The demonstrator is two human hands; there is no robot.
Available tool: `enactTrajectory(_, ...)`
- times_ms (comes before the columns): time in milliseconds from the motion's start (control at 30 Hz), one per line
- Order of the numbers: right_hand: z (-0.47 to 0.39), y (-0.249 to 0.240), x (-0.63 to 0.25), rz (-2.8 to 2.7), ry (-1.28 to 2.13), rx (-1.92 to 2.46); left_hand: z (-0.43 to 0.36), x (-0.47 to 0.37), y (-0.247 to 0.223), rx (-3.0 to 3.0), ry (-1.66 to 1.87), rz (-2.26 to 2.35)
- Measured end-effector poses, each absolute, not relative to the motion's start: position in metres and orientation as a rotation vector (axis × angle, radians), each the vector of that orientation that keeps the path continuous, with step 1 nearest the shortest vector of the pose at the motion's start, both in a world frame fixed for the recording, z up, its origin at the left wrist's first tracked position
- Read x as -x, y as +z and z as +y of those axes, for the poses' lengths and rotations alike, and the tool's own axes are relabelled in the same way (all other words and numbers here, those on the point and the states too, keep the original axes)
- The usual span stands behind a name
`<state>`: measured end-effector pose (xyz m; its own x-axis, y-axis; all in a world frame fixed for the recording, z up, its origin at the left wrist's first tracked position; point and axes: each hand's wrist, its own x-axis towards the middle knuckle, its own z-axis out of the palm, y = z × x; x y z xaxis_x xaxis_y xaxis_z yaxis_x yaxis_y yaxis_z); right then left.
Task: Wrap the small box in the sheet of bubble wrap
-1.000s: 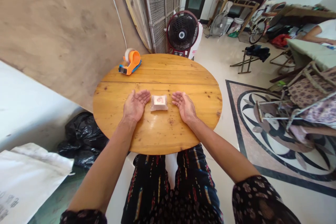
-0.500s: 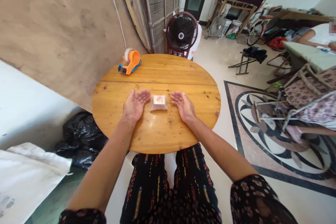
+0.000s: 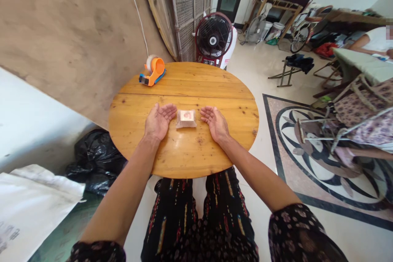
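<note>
A small pack in clear wrapping [image 3: 186, 119], with a pale label bearing a reddish mark, lies on the round wooden table [image 3: 190, 155]. To its left rests my left hand [image 3: 159, 122], palm turned up and inward, fingers stretched towards the pack but apart from it. On the other side my right hand [image 3: 215, 124] mirrors it, fingers extended, with a small gap to the pack. Both hands are open and hold nothing. An orange tape dispenser [image 3: 156, 71] with a roll of tape stands at the table's far left edge.
A dark-red fan [image 3: 213, 40] stands just behind the table. Black plastic bags [image 3: 96, 157] and a white sack [image 3: 37, 204] are on the left. At the right, a person sits by a cloth-covered table [image 3: 356, 63]; a stool [image 3: 288, 71] is nearer the middle.
The camera view has shifted very slightly. Both hands, the wrapped pack and the tape dispenser keep their places relative to the table.
</note>
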<state>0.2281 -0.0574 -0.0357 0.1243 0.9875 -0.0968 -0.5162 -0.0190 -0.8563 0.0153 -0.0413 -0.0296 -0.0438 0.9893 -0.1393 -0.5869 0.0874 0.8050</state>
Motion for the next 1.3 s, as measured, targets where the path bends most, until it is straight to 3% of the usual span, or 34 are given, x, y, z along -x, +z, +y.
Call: enactTrajectory(1300,-0.0604,-0.0276,-0.2249,-0.608,1.376,0.928,-0.0448,-0.0184,-0.0218,-0.598,1.405,0.866)
